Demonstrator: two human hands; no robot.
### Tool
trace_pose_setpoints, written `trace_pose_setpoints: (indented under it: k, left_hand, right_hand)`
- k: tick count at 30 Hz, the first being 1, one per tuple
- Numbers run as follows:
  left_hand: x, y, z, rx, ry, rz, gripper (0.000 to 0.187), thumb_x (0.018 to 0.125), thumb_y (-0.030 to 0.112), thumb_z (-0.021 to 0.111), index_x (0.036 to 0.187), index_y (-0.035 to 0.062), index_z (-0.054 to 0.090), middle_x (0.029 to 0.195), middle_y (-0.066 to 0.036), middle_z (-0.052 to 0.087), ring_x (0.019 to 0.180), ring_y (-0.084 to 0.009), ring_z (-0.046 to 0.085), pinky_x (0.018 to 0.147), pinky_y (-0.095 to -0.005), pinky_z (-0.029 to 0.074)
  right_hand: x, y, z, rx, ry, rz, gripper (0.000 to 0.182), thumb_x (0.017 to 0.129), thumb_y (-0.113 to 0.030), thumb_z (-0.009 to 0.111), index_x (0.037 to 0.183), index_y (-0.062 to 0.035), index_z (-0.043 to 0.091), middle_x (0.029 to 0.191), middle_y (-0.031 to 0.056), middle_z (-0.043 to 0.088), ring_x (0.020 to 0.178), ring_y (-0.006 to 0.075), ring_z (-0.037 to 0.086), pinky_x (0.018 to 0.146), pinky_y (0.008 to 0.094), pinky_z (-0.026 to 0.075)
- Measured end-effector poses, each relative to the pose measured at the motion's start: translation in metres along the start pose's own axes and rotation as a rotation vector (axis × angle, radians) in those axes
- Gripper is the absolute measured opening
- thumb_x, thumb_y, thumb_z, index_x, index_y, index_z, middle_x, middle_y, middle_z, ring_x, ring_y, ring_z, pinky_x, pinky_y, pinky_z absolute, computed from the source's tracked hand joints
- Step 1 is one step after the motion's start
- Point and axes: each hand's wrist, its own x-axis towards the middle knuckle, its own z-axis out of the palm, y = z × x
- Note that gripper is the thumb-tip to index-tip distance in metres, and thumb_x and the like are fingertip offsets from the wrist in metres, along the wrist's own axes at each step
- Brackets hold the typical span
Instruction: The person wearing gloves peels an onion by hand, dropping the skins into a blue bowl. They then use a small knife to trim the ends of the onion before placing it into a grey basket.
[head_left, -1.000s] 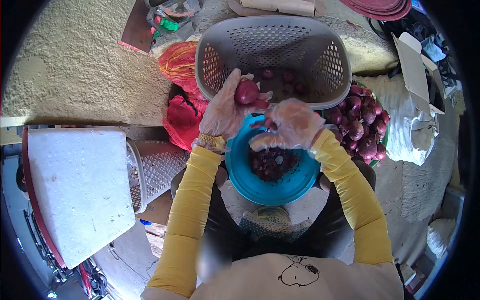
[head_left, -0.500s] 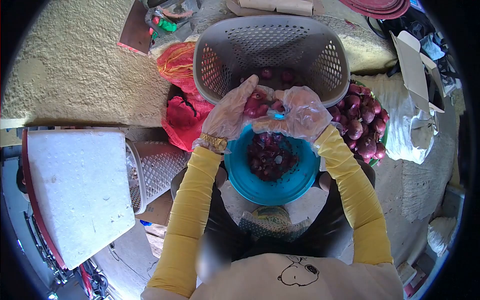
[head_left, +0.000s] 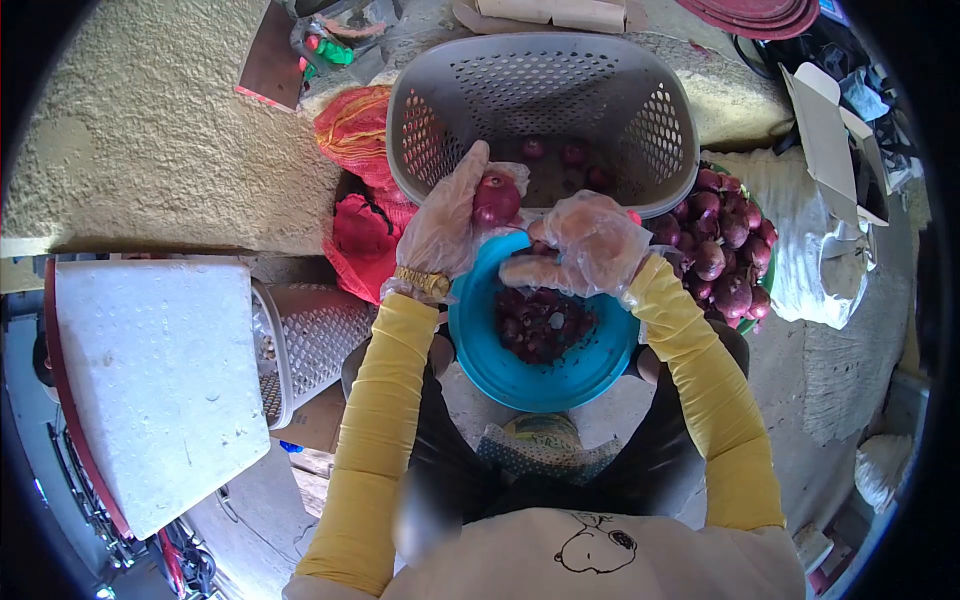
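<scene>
My left hand (head_left: pixel 445 215), in a clear plastic glove with a gold watch at the wrist, holds a peeled-looking red onion (head_left: pixel 497 199). To its right, my gloved right hand (head_left: pixel 592 243) is curled with the fingers bent, apart from that onion. A small red spot shows beside its knuckles; what the fingers grip is hidden. Below both hands sits a blue basin (head_left: pixel 490 372) with dark red onion skins and scraps (head_left: pixel 545 325) in it. Beyond them, a grey-brown perforated basket (head_left: pixel 540 45) has a few red onions (head_left: pixel 574 154) at its bottom.
At the right, many red onions (head_left: pixel 733 230) are heaped beside a white sack (head_left: pixel 800 240). A red mesh bag (head_left: pixel 365 230) lies left of the basket. Farther left stand a white foam board (head_left: pixel 155 380) and another perforated basket (head_left: pixel 320 340). An open cardboard box (head_left: pixel 825 140) is at upper right.
My hands have moved apart; the left shifted slightly left with the onion, now more fully visible. My right hand has turned and curled, and the blue bit between the hands no longer shows.
</scene>
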Motion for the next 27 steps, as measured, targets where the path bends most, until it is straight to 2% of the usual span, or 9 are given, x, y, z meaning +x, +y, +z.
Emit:
trace_pose_setpoints:
  k: [2,7,9,13,15,18,22,24,27]
  left_hand:
    - [0.002,-0.002,-0.005,-0.081,-0.05,-0.055,0.05,0.108,0.044,0.049,0.121,-0.002,0.063,0.111,-0.012,0.068,0.099,-0.0198,0.066,0.084,-0.032,0.059]
    - [0.005,-0.007,-0.007,-0.129,-0.176,-0.124,0.043,0.108,0.036,0.051,0.128,-0.0017,0.058,0.122,-0.014,0.066,0.108,-0.0235,0.067,0.092,-0.0348,0.059]
    - [-0.003,-0.008,-0.007,1.097,-0.21,0.862,0.041,0.108,0.034,0.053,0.127,-0.0024,0.059,0.119,-0.014,0.067,0.106,-0.0235,0.067,0.095,-0.034,0.057]
    - [0.008,-0.028,-0.015,0.932,-0.179,0.818,0.04,0.108,0.034,0.054,0.123,-0.0029,0.06,0.112,-0.013,0.068,0.101,-0.0233,0.067,0.092,-0.0335,0.058]
    - [0.009,-0.023,-0.011,0.245,-0.02,0.068,0.039,0.108,0.033,0.054,0.126,-0.0016,0.059,0.111,-0.014,0.067,0.101,-0.0231,0.067,0.092,-0.034,0.058]
    - [0.002,-0.008,0.002,0.028,-0.177,-0.002,0.039,0.108,0.033,0.053,0.125,-0.0012,0.059,0.11,-0.014,0.067,0.101,-0.0217,0.067,0.091,-0.034,0.059]
    - [0.005,-0.024,-0.005,0.363,-0.031,0.177,0.041,0.108,0.035,0.053,0.122,-0.0024,0.061,0.11,-0.015,0.067,0.1,-0.0225,0.068,0.09,-0.0343,0.059]
    - [0.001,-0.024,-0.005,0.822,-0.188,0.798,0.043,0.107,0.037,0.053,0.118,-0.0036,0.062,0.111,-0.016,0.067,0.099,-0.0246,0.069,0.088,-0.0347,0.06]
    - [0.0,-0.018,-0.002,0.605,-0.188,0.582,0.044,0.108,0.038,0.052,0.117,-0.004,0.062,0.111,-0.016,0.067,0.099,-0.0247,0.069,0.088,-0.0345,0.06]
  right_hand:
    - [0.0,-0.003,-0.005,0.038,0.081,-0.007,0.062,0.08,-0.069,0.072,0.079,-0.0073,0.071,0.074,0.0148,0.069,0.074,0.0383,0.068,0.071,0.0477,0.054]
    - [0.007,-0.008,-0.016,0.092,0.089,0.202,0.08,0.075,-0.076,0.071,0.127,-0.0149,0.071,0.079,0.0112,0.071,0.077,0.0344,0.069,0.071,0.043,0.055]
    - [0.007,-0.004,-0.014,0.079,0.079,0.193,0.084,0.075,-0.076,0.071,0.135,-0.0175,0.065,0.08,0.0108,0.072,0.077,0.0339,0.07,0.071,0.0432,0.054]
    - [0.005,-0.003,-0.012,-0.012,0.066,0.183,0.087,0.076,-0.076,0.071,0.14,-0.0182,0.062,0.084,0.0132,0.072,0.08,0.035,0.07,0.072,0.0449,0.054]
    - [0.006,-0.003,-0.014,-0.009,0.049,0.188,0.087,0.076,-0.076,0.07,0.14,-0.0176,0.062,0.084,0.0149,0.072,0.08,0.0363,0.069,0.072,0.0458,0.053]
    - [0.006,0.0,-0.009,-0.025,0.092,0.142,0.085,0.077,-0.072,0.073,0.14,-0.016,0.063,0.079,0.0145,0.07,0.073,0.034,0.067,0.067,0.0423,0.052]
    - [0.005,0.001,-0.009,-0.074,0.098,0.12,0.085,0.077,-0.067,0.077,0.141,-0.0141,0.061,0.074,0.0162,0.069,0.068,0.0328,0.067,0.064,0.0396,0.052]
    - [0.007,-0.002,-0.012,-0.042,0.081,0.137,0.085,0.077,-0.067,0.077,0.142,-0.0137,0.06,0.075,0.0176,0.069,0.069,0.0341,0.067,0.065,0.0412,0.052]
    - [0.007,-0.002,-0.011,0.012,0.061,0.148,0.085,0.079,-0.067,0.076,0.143,-0.0133,0.058,0.076,0.0194,0.069,0.07,0.0362,0.067,0.066,0.0434,0.052]
